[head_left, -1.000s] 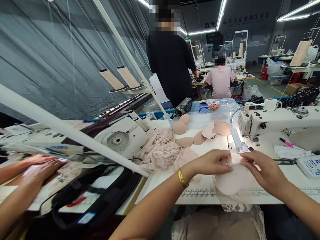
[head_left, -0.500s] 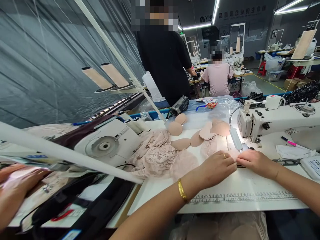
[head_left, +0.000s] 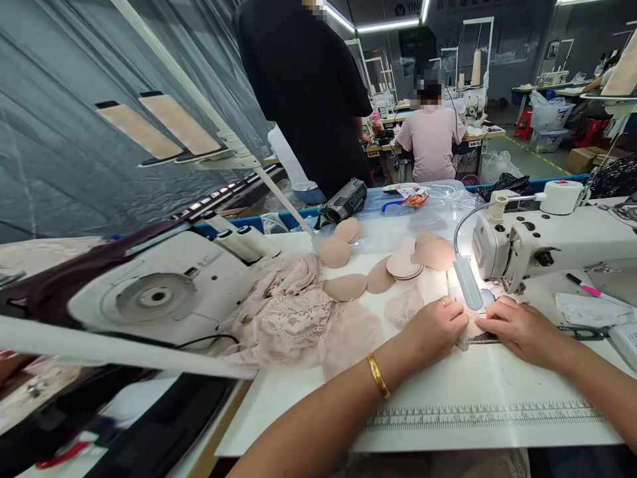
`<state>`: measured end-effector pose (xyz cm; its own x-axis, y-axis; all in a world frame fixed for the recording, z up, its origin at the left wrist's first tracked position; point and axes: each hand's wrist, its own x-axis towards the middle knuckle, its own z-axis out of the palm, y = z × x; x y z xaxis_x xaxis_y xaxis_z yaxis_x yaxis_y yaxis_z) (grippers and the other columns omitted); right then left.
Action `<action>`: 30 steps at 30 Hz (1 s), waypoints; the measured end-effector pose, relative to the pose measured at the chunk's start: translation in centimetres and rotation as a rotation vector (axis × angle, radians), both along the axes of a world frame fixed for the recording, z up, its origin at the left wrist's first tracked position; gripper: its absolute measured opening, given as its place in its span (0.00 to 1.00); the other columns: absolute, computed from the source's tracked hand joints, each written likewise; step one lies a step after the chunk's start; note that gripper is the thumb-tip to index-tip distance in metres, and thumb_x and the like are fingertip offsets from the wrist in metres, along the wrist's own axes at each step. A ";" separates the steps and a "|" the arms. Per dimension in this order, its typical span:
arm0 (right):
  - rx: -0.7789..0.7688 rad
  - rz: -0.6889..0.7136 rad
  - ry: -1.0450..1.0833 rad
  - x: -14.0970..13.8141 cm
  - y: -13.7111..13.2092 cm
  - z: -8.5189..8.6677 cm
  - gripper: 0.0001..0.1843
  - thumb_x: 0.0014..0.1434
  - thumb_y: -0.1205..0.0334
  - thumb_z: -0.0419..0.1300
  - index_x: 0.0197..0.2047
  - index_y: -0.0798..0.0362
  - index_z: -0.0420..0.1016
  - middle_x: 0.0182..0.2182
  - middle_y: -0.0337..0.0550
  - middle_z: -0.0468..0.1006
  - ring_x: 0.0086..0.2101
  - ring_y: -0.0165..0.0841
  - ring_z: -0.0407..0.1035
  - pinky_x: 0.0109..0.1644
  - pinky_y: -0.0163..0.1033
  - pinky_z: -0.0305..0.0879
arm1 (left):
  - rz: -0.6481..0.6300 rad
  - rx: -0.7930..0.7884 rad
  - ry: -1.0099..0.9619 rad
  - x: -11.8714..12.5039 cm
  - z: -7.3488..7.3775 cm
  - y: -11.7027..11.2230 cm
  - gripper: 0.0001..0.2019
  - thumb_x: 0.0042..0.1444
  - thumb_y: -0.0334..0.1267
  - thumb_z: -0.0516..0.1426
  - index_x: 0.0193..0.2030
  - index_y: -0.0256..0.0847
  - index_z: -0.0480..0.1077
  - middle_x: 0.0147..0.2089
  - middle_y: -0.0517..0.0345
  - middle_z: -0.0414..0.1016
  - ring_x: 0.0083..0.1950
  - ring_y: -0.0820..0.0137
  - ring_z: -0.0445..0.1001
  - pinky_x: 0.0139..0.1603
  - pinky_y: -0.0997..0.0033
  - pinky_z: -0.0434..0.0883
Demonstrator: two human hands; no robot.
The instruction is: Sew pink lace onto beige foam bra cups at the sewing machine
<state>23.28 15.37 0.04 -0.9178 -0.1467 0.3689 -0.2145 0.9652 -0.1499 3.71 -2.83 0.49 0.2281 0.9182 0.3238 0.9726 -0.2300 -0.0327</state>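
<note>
The beige fabric piece (head_left: pixel 470 323) lies on the tabletop (head_left: pixel 308 415) at the needle end of the white sewing machine (head_left: pixel 567 232), just in front of the gooseneck lamp (head_left: pixel 468 284). Its visible strip points away from the wearer, toward the needle area; the hands cover too much to tell its long axis. The left hand (head_left: pixel 438 325) has its fingers curled together at the fabric's left side; the right hand (head_left: pixel 520 326) lies lower-knuckled, fingers loosely bent upon its right side. Whether either pinches the cloth cannot be told. A ruler strip (head_left: pixel 482 417) runs crosswise nearer the wearer.
</note>
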 end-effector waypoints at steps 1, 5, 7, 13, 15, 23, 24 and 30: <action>0.006 -0.002 0.001 0.0 0.0 0.1 0.21 0.73 0.75 0.46 0.55 0.50 0.77 0.35 0.43 0.75 0.35 0.36 0.68 0.34 0.37 0.63 | 0.008 0.007 -0.008 0.0 -0.1 0.1 0.10 0.61 0.23 0.54 0.33 0.41 0.65 0.35 0.55 0.68 0.36 0.65 0.64 0.36 0.67 0.64; 0.034 -0.014 0.000 0.0 -0.1 0.0 0.21 0.72 0.75 0.46 0.55 0.51 0.76 0.34 0.43 0.73 0.35 0.36 0.67 0.32 0.37 0.59 | 0.013 0.048 -0.022 0.1 -0.4 0.4 0.08 0.60 0.23 0.55 0.33 0.40 0.66 0.35 0.55 0.67 0.35 0.66 0.61 0.34 0.68 0.62; 0.049 -0.023 -0.002 0.0 -0.1 -0.1 0.21 0.71 0.76 0.46 0.54 0.51 0.77 0.33 0.43 0.73 0.35 0.36 0.66 0.31 0.37 0.58 | 0.017 0.079 -0.013 0.2 -0.4 0.6 0.07 0.59 0.23 0.55 0.34 0.39 0.68 0.34 0.55 0.66 0.35 0.66 0.62 0.35 0.67 0.62; 0.030 -0.039 -0.038 0.1 -0.1 -0.1 0.18 0.71 0.75 0.49 0.49 0.51 0.77 0.33 0.42 0.71 0.35 0.36 0.66 0.32 0.37 0.58 | -0.031 0.088 -0.002 0.3 -0.3 0.9 0.08 0.63 0.26 0.55 0.34 0.39 0.68 0.36 0.55 0.71 0.40 0.64 0.67 0.40 0.65 0.64; 0.027 -0.039 -0.049 0.1 -0.1 0.0 0.17 0.71 0.75 0.49 0.46 0.51 0.77 0.33 0.43 0.71 0.35 0.36 0.65 0.32 0.37 0.58 | -0.029 0.077 -0.012 0.3 -0.2 1.0 0.08 0.66 0.27 0.55 0.34 0.39 0.68 0.35 0.56 0.71 0.39 0.65 0.66 0.40 0.65 0.64; 0.010 -0.039 -0.053 0.3 0.0 -0.1 0.17 0.71 0.76 0.48 0.44 0.51 0.76 0.34 0.42 0.71 0.34 0.36 0.65 0.31 0.37 0.57 | -0.038 0.034 -0.166 0.3 -0.2 1.2 0.12 0.72 0.30 0.52 0.35 0.39 0.70 0.36 0.55 0.72 0.38 0.65 0.66 0.41 0.66 0.68; 0.003 -0.041 -0.053 0.3 0.0 -0.2 0.17 0.71 0.75 0.48 0.44 0.51 0.76 0.34 0.42 0.71 0.34 0.36 0.66 0.31 0.38 0.57 | -0.042 0.029 -0.187 0.3 -0.2 1.2 0.13 0.72 0.31 0.51 0.35 0.39 0.70 0.36 0.54 0.72 0.39 0.65 0.67 0.42 0.66 0.69; -0.016 -0.086 -0.047 0.2 0.1 -0.9 0.20 0.73 0.70 0.49 0.62 0.49 0.73 0.36 0.43 0.74 0.38 0.39 0.68 0.33 0.38 0.61 | -0.078 0.045 -0.272 0.1 -0.8 1.5 0.12 0.73 0.31 0.50 0.40 0.40 0.72 0.41 0.50 0.77 0.44 0.63 0.74 0.49 0.61 0.73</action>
<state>23.47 15.49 -0.88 -0.9430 -0.0613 0.3271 -0.1236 0.9771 -0.1733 3.84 -1.30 -0.31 0.1963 0.8847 0.4229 0.9266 -0.3085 0.2152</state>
